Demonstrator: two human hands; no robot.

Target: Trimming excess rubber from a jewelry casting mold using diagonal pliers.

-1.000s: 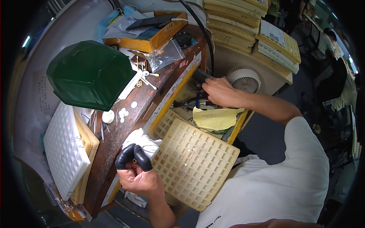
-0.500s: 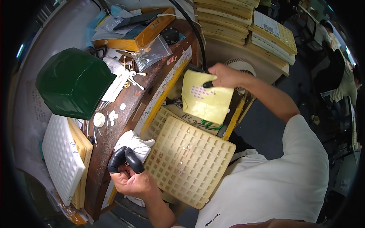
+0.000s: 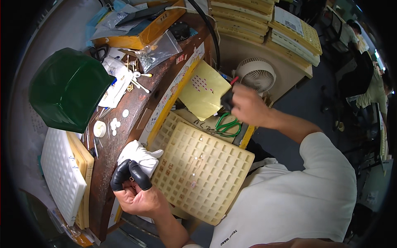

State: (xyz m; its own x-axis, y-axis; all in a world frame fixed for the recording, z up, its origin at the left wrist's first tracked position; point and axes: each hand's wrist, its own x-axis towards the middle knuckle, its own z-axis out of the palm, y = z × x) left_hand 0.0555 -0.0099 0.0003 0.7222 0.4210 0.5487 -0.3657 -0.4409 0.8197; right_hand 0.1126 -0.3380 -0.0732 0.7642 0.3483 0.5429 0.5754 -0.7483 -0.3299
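My left hand (image 3: 134, 192), with black finger cots, pinches a small gold piece (image 3: 132, 179) beside a crumpled white cloth (image 3: 139, 155). My right hand (image 3: 248, 105) is blurred and curled at the right edge of a yellow sheet (image 3: 198, 98) with pink marks in the open drawer; a red, narrow item (image 3: 234, 80) shows by its fingers, and what it grips is unclear. Green-handled tools (image 3: 226, 126) lie just below it. A beige grid tray (image 3: 223, 173) with small pieces sits over the drawer's near part.
A green lamp hood (image 3: 66, 89) hangs over the wooden bench (image 3: 136, 111), which holds swabs, thin tools and an orange box (image 3: 147, 37). White and beige trays (image 3: 62, 173) lean at left. A fan (image 3: 256, 72) and stacked trays (image 3: 244, 20) are behind the drawer. Co-workers (image 3: 368, 82) sit at far right.
My right hand lifted the yellow sheet out of the drawer, then moved down to the right of it; the sheet now lies further left. My left hand shifted slightly left, still pinching the gold piece.
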